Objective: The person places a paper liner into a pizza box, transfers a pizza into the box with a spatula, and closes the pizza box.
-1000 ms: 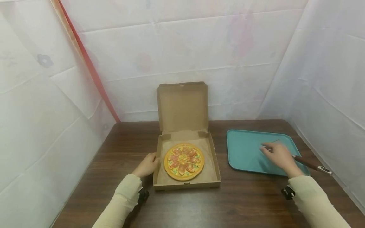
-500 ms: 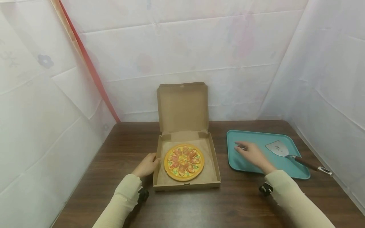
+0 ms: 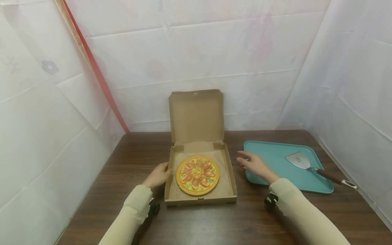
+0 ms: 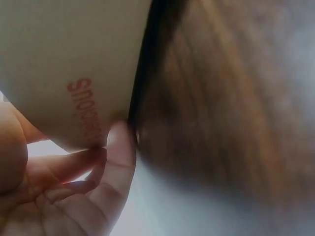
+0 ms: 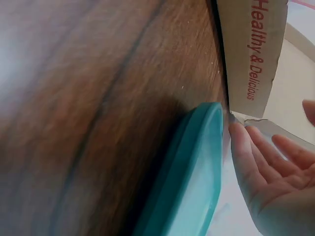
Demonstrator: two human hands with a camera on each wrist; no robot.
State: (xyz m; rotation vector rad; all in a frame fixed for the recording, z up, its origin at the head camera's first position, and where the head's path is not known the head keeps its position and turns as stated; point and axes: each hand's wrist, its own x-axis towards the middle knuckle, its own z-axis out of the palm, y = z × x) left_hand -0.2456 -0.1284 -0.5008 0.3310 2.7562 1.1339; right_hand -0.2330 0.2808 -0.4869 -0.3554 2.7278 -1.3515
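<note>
A cardboard pizza box (image 3: pixel 231 183) stands on the table with its lid (image 3: pixel 196 117) raised at the back. Inside lies a round pizza (image 3: pixel 198 175) with an even golden rim. My left hand (image 3: pixel 157 175) grips the box's left wall; in the left wrist view its fingers (image 4: pixel 120 157) bend against the outer wall by the printed letters. My right hand (image 3: pixel 255 166) hovers over the left edge of a teal tray (image 3: pixel 269 156), fingers loosely extended, holding nothing. In the right wrist view its fingertips point toward the box's right wall, apparently apart from it.
A metal pizza server (image 3: pixel 298 160) with a brown handle rests on the tray, its handle jutting past the right rim. Dark wooden tabletop (image 3: pixel 141 146) surrounds the box. White cloth (image 3: pixel 196 51) hangs behind and at both sides.
My right hand has moved left across the tray, away from the pizza server toward the box, uncovering the server's blade. My left hand, the box and the pizza have stayed in place.
</note>
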